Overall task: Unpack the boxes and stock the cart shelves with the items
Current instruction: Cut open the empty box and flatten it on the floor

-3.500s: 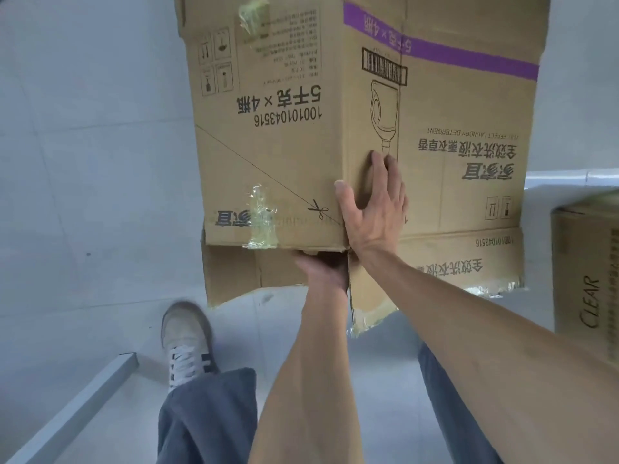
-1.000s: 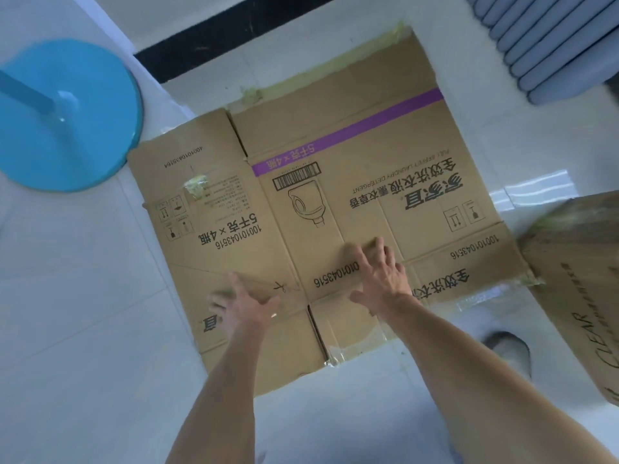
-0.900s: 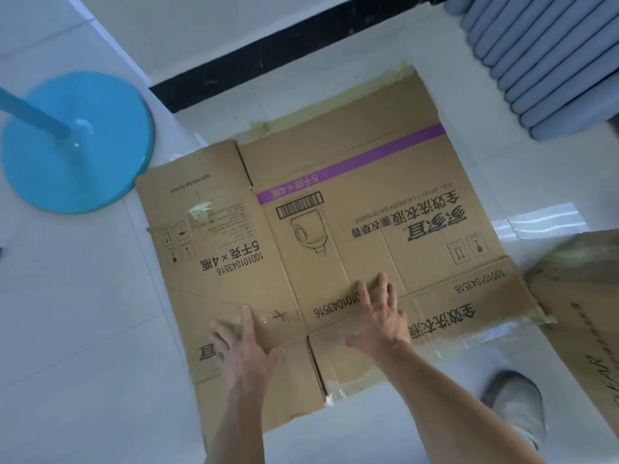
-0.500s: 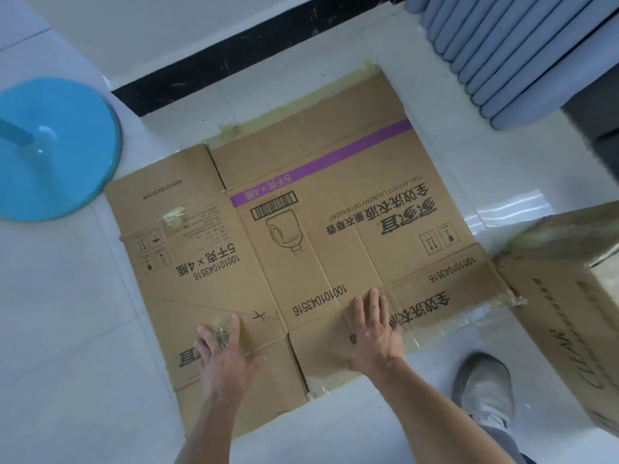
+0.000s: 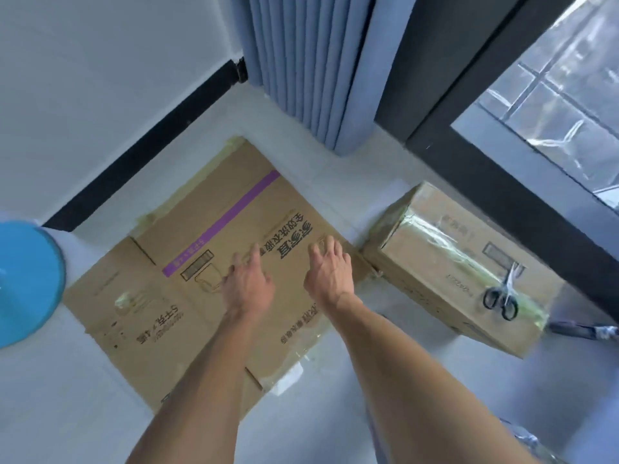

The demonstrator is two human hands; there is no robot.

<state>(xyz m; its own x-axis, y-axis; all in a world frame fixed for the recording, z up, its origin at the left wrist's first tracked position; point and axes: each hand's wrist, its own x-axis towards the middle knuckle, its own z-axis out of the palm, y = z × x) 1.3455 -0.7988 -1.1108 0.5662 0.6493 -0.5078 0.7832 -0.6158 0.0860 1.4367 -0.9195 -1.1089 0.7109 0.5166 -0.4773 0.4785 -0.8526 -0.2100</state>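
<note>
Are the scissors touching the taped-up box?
Touching. In the head view the scissors lie flat on top of the taped box, resting on its tape near the right end, with no gap under them.

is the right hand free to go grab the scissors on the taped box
Probably yes: the right hand holds nothing, and the scissors lie exposed on top of the taped box to its right, with nothing between them.

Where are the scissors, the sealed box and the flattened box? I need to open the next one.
scissors (image 5: 501, 297): head view, at the pivot above the black handles.
sealed box (image 5: 445, 259): head view, on its taped top face.
flattened box (image 5: 187, 316): head view, on its bare left panel.
</note>
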